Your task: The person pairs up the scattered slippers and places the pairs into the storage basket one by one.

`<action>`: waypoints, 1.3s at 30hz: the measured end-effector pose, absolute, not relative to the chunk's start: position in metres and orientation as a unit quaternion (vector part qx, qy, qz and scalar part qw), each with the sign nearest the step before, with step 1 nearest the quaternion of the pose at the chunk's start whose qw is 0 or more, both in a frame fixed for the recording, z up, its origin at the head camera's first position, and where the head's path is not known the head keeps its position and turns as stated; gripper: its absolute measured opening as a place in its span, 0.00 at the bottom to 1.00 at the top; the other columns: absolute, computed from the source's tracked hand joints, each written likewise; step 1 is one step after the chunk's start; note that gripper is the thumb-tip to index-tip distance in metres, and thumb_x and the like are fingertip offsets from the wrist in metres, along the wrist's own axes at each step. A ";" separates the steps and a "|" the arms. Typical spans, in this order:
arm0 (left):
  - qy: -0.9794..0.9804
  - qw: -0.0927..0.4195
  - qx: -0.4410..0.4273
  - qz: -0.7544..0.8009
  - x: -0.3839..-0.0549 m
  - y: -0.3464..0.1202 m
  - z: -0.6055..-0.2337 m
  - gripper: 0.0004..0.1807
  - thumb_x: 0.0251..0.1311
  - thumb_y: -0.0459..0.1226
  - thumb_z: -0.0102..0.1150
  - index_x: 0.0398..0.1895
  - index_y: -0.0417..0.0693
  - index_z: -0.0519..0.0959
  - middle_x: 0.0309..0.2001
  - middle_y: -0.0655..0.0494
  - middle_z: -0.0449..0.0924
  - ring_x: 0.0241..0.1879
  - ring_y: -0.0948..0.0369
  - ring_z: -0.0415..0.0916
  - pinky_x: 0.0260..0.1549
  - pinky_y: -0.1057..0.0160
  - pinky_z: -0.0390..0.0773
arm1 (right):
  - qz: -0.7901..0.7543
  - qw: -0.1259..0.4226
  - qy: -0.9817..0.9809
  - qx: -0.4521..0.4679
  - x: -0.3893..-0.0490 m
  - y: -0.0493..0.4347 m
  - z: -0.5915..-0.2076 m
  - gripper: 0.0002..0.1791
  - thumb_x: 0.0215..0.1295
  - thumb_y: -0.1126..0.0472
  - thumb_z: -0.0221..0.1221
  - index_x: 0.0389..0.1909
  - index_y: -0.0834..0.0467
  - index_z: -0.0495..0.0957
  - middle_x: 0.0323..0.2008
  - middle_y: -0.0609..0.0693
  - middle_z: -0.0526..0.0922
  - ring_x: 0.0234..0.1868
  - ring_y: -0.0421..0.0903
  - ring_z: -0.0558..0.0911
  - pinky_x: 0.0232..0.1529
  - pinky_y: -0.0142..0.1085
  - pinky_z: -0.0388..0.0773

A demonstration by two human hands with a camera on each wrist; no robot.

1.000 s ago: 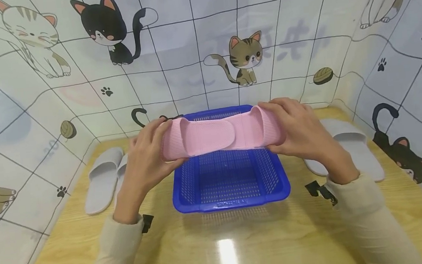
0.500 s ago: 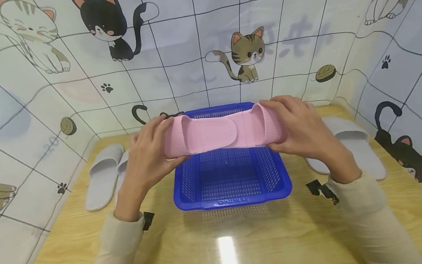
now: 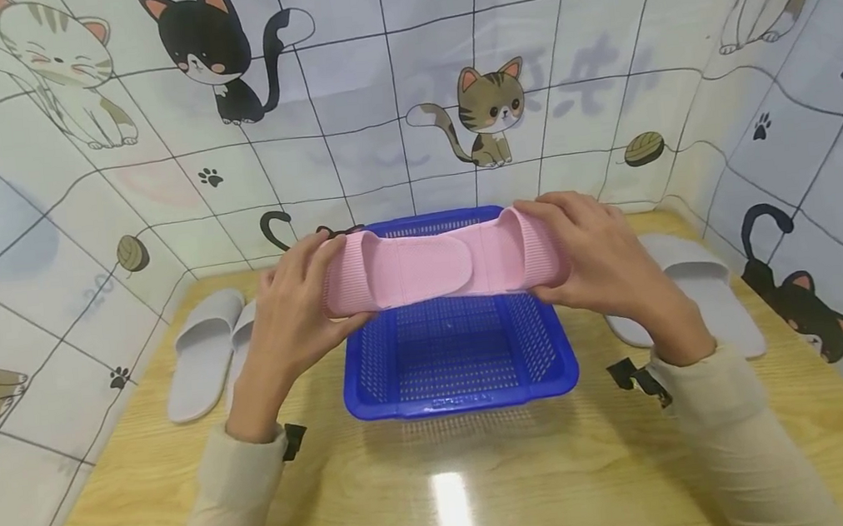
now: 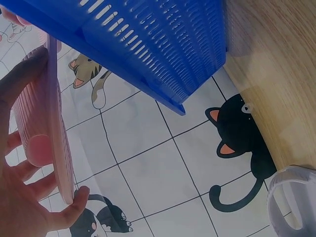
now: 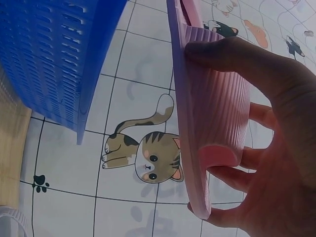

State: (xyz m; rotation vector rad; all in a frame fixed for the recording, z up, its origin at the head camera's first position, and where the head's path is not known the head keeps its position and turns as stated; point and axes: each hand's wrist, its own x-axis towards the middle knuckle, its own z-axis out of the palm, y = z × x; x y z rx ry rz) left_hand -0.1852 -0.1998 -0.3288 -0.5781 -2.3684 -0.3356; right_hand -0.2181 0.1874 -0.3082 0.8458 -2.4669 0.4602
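Two pink slippers are held up sideways over the blue plastic basket point(image 3: 460, 406), their heel ends overlapping. My left hand point(image 3: 283, 313) grips the left slipper point(image 3: 425, 267) round its ribbed strap, thumb on the lower edge. The rounded heel of that slipper lies in front of the other's sole. My right hand point(image 3: 598, 260) grips the right slipper point(image 3: 496, 256) at its strap in the same way. In the right wrist view, the fingers curl round the ribbed strap point(image 5: 217, 89) and sole edge. The left wrist view shows the left slipper's sole point(image 4: 59, 128) edge-on beside the basket.
A pair of grey slippers point(image 3: 204, 357) lies on the wooden table point(image 3: 382, 500) at left, one partly behind my left arm. More grey slippers point(image 3: 710, 296) lie at right, partly behind my right hand. A wall sheet with printed cats point(image 3: 345, 77) stands behind and on both sides.
Both hands keep their grip on the pink slippers and stay nearly still. The whole view shifts slightly; nothing is let go.
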 end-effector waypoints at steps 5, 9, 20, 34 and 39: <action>-0.906 0.336 -0.222 -0.130 -0.183 -0.200 -0.328 0.56 0.36 0.56 0.85 0.72 0.53 0.69 0.70 0.45 0.72 0.68 0.47 0.71 0.51 0.38 0.73 | 0.167 0.249 -0.901 0.315 -0.218 0.185 -0.308 0.57 0.34 0.48 0.83 0.71 0.52 0.70 0.64 0.60 0.75 0.65 0.61 0.73 0.59 0.64 0.70; -0.904 0.338 -0.224 -0.134 -0.183 -0.199 -0.327 0.56 0.35 0.56 0.85 0.71 0.53 0.69 0.69 0.46 0.72 0.67 0.47 0.72 0.50 0.39 0.73 | 0.168 0.248 -0.901 0.313 -0.217 0.185 -0.308 0.57 0.34 0.48 0.83 0.72 0.53 0.70 0.65 0.60 0.74 0.65 0.62 0.72 0.58 0.63 0.70; -0.905 0.340 -0.225 -0.126 -0.183 -0.194 -0.326 0.57 0.35 0.57 0.85 0.72 0.54 0.68 0.70 0.44 0.72 0.68 0.45 0.71 0.52 0.37 0.73 | 0.166 0.256 -0.901 0.307 -0.216 0.186 -0.308 0.58 0.34 0.49 0.83 0.72 0.52 0.69 0.65 0.60 0.74 0.67 0.61 0.72 0.56 0.62 0.72; -0.906 0.338 -0.221 -0.129 -0.180 -0.193 -0.327 0.58 0.34 0.56 0.86 0.72 0.54 0.68 0.71 0.44 0.71 0.69 0.44 0.70 0.54 0.37 0.72 | 0.172 0.249 -0.902 0.309 -0.216 0.181 -0.308 0.61 0.34 0.49 0.83 0.75 0.51 0.66 0.66 0.60 0.74 0.66 0.61 0.72 0.59 0.63 0.70; -0.905 0.340 -0.222 -0.129 -0.180 -0.191 -0.328 0.57 0.34 0.56 0.86 0.72 0.54 0.68 0.71 0.44 0.71 0.69 0.44 0.70 0.53 0.38 0.72 | 0.172 0.245 -0.904 0.307 -0.215 0.181 -0.309 0.60 0.34 0.49 0.83 0.75 0.50 0.66 0.66 0.59 0.74 0.66 0.61 0.72 0.58 0.63 0.71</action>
